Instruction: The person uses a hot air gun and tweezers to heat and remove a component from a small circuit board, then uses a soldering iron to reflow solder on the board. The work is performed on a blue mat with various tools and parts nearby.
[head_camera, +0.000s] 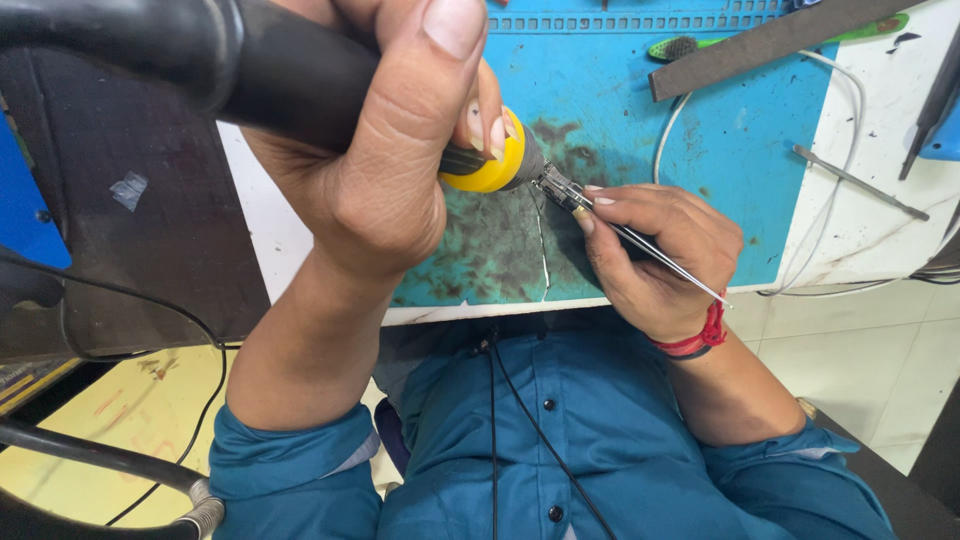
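Soldering iron (300, 80) gripped by left hand (390, 150); right hand (650, 250) pinching tweezers (640, 245); file (770, 45) beyond.

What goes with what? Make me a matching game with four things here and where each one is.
Things
1. soldering tool
2. tweezers
3. red band
4. grey file

Places
A. around the right wrist
B. lying over the far corner of the blue mat
C. gripped in the left hand
D. pinched in the right hand

Pairs: 1-C, 2-D, 3-A, 4-B
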